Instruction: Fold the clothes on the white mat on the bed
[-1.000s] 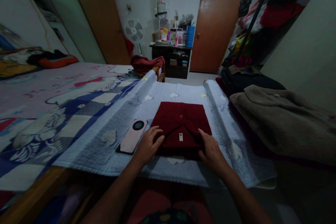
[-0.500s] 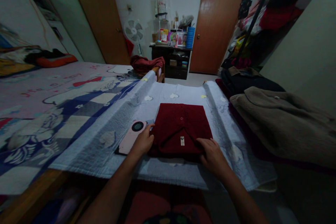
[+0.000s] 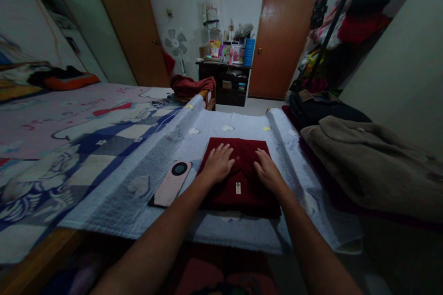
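Note:
A dark red buttoned garment (image 3: 242, 200), folded into a neat rectangle, lies in front of me on a light blue quilted cover (image 3: 238, 235). A small pale label (image 3: 238, 188) shows near its collar. My left hand (image 3: 218, 163) rests flat on the garment's left part, fingers spread. On the right part lies my right hand (image 3: 268, 170), its fingers stretched out and apart. Neither hand grips anything. Left of the garment is a pink phone (image 3: 169, 189) with a round black camera ring, close to my left forearm.
Folded brown fleece clothing (image 3: 367, 166) and a dark garment (image 3: 328, 108) are piled at the right. A bed with a patterned sheet (image 3: 104, 124) spreads out on the left. Red cloth (image 3: 190, 86) hangs over the bed's corner. Farther off stand a fan (image 3: 176, 44) and a dark cabinet (image 3: 224, 83).
Both hands have moved from the garment's near left and right edges up onto its top, away from me. The fingers have spread out flat. The garment stays in about the same place.

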`<control>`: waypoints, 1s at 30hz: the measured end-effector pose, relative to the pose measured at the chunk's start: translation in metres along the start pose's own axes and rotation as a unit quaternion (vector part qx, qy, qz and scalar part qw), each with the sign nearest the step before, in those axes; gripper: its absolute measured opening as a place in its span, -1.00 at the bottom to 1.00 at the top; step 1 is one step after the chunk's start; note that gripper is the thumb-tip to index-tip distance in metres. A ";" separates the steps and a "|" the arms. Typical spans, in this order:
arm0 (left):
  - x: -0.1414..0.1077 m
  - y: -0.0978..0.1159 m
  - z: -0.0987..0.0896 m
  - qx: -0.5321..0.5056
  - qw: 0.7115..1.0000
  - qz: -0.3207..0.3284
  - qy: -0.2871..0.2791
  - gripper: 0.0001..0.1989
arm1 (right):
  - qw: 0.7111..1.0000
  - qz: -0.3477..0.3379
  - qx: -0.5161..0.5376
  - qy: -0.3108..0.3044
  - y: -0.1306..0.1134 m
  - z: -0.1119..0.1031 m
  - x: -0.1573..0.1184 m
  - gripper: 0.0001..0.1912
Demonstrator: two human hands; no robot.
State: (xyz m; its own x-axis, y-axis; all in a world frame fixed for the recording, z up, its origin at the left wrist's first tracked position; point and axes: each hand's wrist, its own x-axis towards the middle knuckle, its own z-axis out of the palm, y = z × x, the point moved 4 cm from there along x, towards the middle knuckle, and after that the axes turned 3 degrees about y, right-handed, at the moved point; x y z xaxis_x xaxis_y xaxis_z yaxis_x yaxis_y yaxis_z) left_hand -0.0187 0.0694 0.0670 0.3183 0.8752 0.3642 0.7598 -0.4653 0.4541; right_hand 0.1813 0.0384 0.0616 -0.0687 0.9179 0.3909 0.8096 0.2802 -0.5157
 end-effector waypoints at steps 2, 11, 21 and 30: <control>0.001 -0.005 0.022 0.054 0.995 -0.026 -0.081 -0.47 | 0.996 0.012 -0.072 -0.044 0.005 0.023 -0.002 -0.46; -0.013 -0.016 0.050 0.169 0.968 -0.051 -0.177 -0.31 | 0.968 0.046 -0.207 -0.133 0.003 0.042 -0.017 -0.40; 0.009 -0.013 0.027 0.142 0.969 -0.040 -0.199 -0.43 | 0.962 0.047 -0.178 -0.201 0.006 0.032 0.002 -0.45; 0.056 0.006 0.044 0.143 0.984 -0.002 -0.110 -0.42 | 0.983 0.043 -0.137 -0.115 -0.010 0.026 0.074 -0.59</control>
State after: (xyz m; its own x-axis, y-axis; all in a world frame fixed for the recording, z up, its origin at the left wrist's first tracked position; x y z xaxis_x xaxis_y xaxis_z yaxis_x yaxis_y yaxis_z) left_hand 0.0284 0.1211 0.0543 0.4056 0.8993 0.1636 0.8798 -0.4326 0.1971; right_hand 0.1533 0.1103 0.0760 -0.0976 0.9828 0.1570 0.9426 0.1419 -0.3024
